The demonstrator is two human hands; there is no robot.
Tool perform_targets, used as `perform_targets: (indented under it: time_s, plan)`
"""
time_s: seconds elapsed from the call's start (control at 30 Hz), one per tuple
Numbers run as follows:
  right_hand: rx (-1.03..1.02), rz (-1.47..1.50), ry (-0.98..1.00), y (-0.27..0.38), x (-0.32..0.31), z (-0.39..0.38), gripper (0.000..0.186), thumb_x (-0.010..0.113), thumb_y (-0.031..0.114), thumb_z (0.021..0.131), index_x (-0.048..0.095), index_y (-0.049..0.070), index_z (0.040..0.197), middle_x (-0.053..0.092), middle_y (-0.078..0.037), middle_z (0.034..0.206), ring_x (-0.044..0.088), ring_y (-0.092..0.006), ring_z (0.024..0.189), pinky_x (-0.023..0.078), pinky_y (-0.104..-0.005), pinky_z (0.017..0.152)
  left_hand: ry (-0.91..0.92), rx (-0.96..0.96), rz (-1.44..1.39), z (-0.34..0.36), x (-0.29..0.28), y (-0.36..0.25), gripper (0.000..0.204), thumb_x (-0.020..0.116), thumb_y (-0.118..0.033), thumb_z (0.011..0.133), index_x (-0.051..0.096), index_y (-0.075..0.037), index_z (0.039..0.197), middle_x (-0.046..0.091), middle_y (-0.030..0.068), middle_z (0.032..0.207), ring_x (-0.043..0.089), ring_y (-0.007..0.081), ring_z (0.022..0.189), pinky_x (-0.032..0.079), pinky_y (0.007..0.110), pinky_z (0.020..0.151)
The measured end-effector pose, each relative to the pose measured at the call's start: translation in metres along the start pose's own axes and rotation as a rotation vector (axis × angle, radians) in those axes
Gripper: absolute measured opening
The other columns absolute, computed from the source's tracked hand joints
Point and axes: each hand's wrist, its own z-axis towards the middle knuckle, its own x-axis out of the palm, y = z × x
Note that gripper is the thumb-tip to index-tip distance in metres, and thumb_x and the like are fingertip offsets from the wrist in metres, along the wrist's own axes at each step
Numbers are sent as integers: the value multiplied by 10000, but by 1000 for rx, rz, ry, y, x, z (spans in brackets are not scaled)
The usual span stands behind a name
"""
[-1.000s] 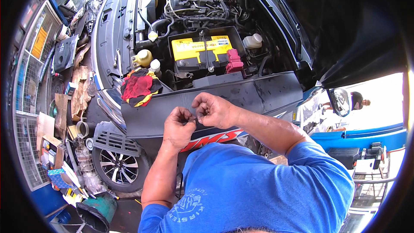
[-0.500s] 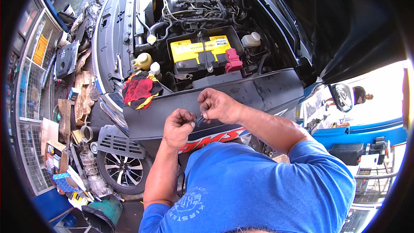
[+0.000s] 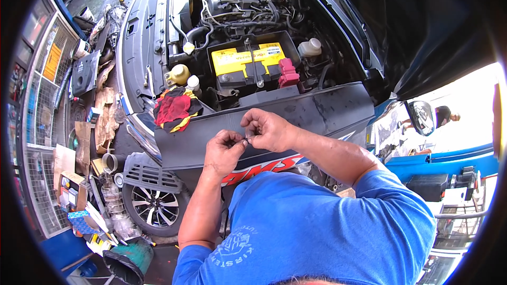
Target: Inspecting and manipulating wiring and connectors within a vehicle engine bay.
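Over the dark fender cover point(image 3: 327, 111) on the car's side, both hands meet with their fingertips almost touching. My left hand point(image 3: 224, 153) is closed, thumb against curled fingers. My right hand point(image 3: 268, 130) pinches thumb to fingers just beside it. Whatever small thing they hold is mostly hidden by the fingers. Beyond the hands, in the open engine bay, sits a yellow-topped car battery point(image 3: 247, 62) with a red terminal cover point(image 3: 288, 72) at its right. A red, black and yellow cloth point(image 3: 177, 108) lies to the left of the hands.
The engine point(image 3: 243, 2) is exposed farther back. A wrench point(image 3: 149, 77) lies on the front panel. On the left floor are a wheel point(image 3: 153, 207), a green bucket point(image 3: 129, 260) and a cardboard box point(image 3: 72, 190). A side mirror point(image 3: 422, 117) juts out at right.
My left hand has turned slightly, its thumb now nearer the right fingertips. The small dark thing that showed between the fingers is now mostly covered. The view has shifted a little.
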Motion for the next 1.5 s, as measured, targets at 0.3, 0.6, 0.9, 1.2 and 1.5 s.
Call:
perform_targets:
  time_s: [0.3, 0.6, 0.9, 1.2, 1.5]
  plan:
    - [-3, -38, 35, -2, 2, -4, 414, 607, -31, 772, 456, -4, 1156, 532, -11, 746, 478, -77, 686, 422, -258, 606, 98, -21, -81, -5, -9, -1, 104, 694, 8, 809, 663, 20, 908, 661, 16, 805, 563, 63, 721, 472, 234, 648]
    - [88, 90, 102, -2, 7, -4, 502, 623, -80, 765, 425, 10, 1217, 553, -30, 849, 533, -87, 792, 461, -240, 715, 107, -36, -226, -13, -10, 2, 103, 636, 32, 762, 603, -10, 851, 608, 4, 790, 538, 65, 712, 449, 223, 638]
    - [39, 319, 43, -4, 5, 0, 483, 613, -96, 763, 434, 11, 1199, 585, -63, 834, 584, -140, 750, 525, -297, 696, 70, 44, -555, -7, -11, 17, 203, 582, 117, 718, 590, -25, 862, 620, 59, 865, 586, 132, 799, 478, 258, 729]
    - [220, 717, 15, -15, -10, 8, 376, 667, -25, 830, 519, 62, 1164, 620, -64, 906, 658, -203, 854, 573, -404, 738, 51, 83, -767, 4, -15, 26, 178, 597, 86, 738, 580, -30, 872, 615, 96, 874, 582, 180, 771, 472, 290, 708]
    - [164, 624, 22, -6, -8, 11, 299, 648, 20, 866, 517, 55, 1133, 586, -42, 907, 639, -168, 849, 565, -395, 769, 98, 102, -712, 8, -16, 22, 129, 605, 44, 798, 620, -15, 912, 645, 57, 878, 583, 127, 755, 473, 262, 709]
